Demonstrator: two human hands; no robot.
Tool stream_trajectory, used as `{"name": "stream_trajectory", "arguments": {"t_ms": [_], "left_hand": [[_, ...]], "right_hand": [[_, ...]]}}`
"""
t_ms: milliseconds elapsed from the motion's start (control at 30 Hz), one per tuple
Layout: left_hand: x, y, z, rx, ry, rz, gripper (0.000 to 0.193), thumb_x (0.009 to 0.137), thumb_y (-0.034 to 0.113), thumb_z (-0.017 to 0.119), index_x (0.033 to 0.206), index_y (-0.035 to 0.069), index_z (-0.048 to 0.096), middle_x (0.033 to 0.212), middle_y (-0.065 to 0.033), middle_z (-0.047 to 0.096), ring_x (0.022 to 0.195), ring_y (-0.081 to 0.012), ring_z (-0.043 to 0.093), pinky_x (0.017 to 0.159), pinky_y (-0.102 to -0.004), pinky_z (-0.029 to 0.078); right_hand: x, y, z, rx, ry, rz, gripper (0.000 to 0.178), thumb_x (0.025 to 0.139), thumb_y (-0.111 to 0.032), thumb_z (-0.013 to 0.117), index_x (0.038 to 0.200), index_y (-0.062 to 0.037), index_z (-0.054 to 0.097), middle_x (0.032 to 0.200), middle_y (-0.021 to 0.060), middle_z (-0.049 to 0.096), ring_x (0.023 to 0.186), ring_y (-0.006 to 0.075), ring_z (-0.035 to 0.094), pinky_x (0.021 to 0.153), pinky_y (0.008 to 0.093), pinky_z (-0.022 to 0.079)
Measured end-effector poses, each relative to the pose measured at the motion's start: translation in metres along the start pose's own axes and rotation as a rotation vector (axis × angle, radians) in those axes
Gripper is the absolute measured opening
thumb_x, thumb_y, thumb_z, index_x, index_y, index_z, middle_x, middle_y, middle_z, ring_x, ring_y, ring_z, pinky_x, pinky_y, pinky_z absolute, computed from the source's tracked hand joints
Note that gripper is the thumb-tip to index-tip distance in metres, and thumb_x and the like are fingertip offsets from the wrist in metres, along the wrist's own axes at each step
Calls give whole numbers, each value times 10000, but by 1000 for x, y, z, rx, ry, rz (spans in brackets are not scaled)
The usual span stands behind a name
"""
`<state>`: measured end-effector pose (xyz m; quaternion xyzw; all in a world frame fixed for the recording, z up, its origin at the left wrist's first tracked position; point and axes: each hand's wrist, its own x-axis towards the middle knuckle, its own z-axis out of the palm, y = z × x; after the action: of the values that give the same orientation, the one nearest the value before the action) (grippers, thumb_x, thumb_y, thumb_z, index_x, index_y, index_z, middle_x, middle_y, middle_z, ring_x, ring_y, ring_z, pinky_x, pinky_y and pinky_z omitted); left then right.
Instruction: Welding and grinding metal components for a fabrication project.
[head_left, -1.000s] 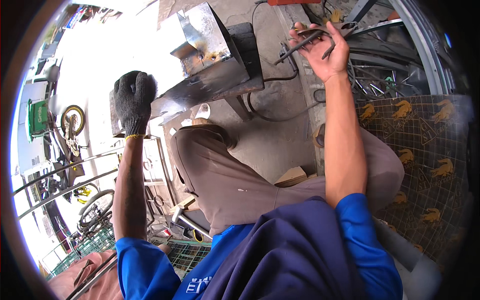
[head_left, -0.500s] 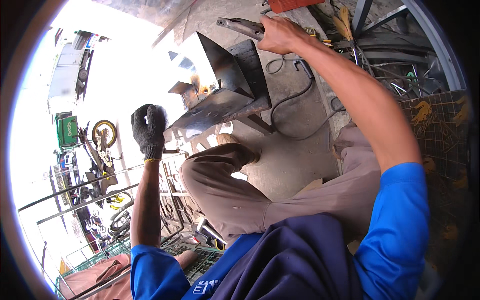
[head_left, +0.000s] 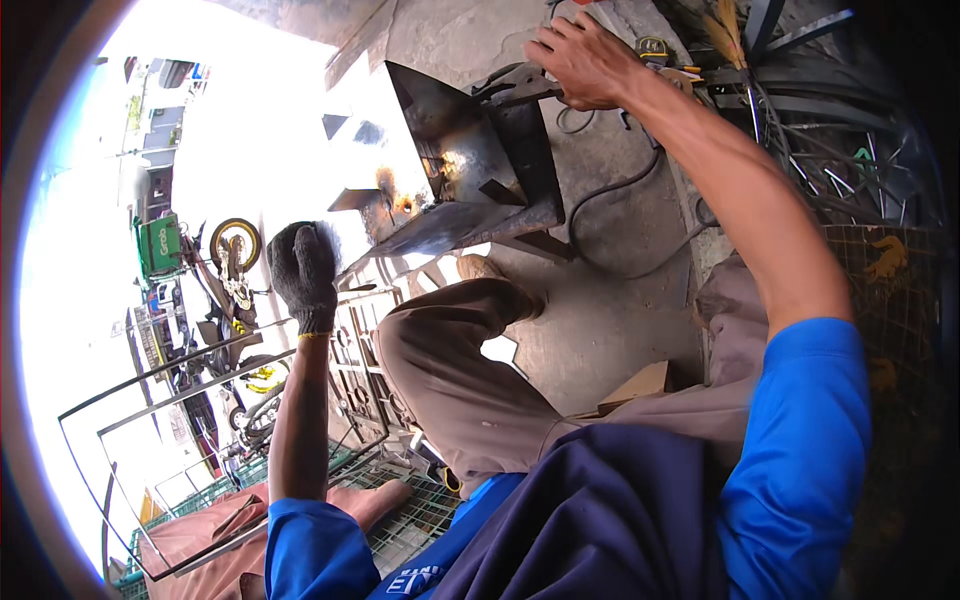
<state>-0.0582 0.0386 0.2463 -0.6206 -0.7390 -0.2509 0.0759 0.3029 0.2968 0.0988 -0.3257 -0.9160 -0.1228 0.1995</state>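
My left hand (head_left: 303, 268), in a dark knitted glove, is closed beside the near left edge of a welded steel piece (head_left: 455, 150). Whatever its fingers hold, if anything, is hidden. The piece has upright plates, small tabs and brown heat marks, and rests on a dark steel slab (head_left: 535, 165). Bare, my right hand (head_left: 592, 62) reaches past the far right side, its fingers partly spread and curled over a metal tool that looks like locking pliers (head_left: 520, 84). The tool's jaws meet or overlap the top edge of an upright plate; contact is hard to tell.
Black cable (head_left: 610, 188) loops over the concrete floor right of the slab. A tape measure (head_left: 652, 46), a straw brush (head_left: 722, 35) and metal bars (head_left: 800, 90) lie at the far right. A thin metal frame (head_left: 150, 400) stands at left, before a motorbike (head_left: 225, 290). Glare whitens the left.
My right hand has brought the pliers-like tool down and nearer the welded piece, its fingers spreading somewhat. The gap between my left fingers no longer shows. The view has shifted slightly.
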Motion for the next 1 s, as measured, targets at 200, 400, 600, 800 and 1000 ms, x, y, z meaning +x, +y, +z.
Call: {"name": "stream_trajectory", "arguments": {"t_ms": [200, 400, 600, 800, 1000], "left_hand": [[1, -5, 2, -140, 26, -60, 285, 1004, 271, 589, 1022, -1, 671, 955, -120, 624, 862, -221, 601, 818, -367, 476], [1, 7, 0, -123, 17, -41, 261, 1019, 237, 553, 1006, -4, 652, 949, -105, 616, 867, -219, 573, 815, -358, 464], [0, -2, 0, -168, 2, -66, 284, 1012, 275, 582, 1012, 2, 663, 950, -110, 608, 867, -224, 582, 796, -362, 472], [-2, -4, 1, -145, 26, -116, 302, 985, 307, 608, 1008, 15, 680, 977, -147, 631, 911, -289, 611, 836, -406, 484], [-1, -4, -1, -75, 21, -50, 311, 978, 314, 612, 1003, 12, 680, 973, -154, 641, 916, -304, 611, 843, -420, 483]], "right_hand": [[1, -16, 3, -38, 182, -80, 370, 726, -78, 704, 1078, -115, 599, 1002, 29, 607, 1041, 213, 581, 918, 393, 423], [3, -33, 2, -8, 105, -73, 251, 769, -93, 675, 1007, -122, 599, 937, 31, 614, 959, 207, 608, 892, 385, 431], [-4, -47, 8, -117, 238, -66, 149, 824, -138, 621, 965, -105, 585, 891, 43, 596, 902, 194, 610, 835, 345, 428], [-2, -43, 3, -160, 290, -44, 129, 834, -164, 614, 954, -126, 581, 880, 20, 616, 907, 176, 619, 869, 338, 430], [-2, -46, 2, -73, 305, -93, 153, 823, -135, 623, 966, -111, 574, 868, 36, 570, 883, 198, 598, 838, 346, 429]]}}
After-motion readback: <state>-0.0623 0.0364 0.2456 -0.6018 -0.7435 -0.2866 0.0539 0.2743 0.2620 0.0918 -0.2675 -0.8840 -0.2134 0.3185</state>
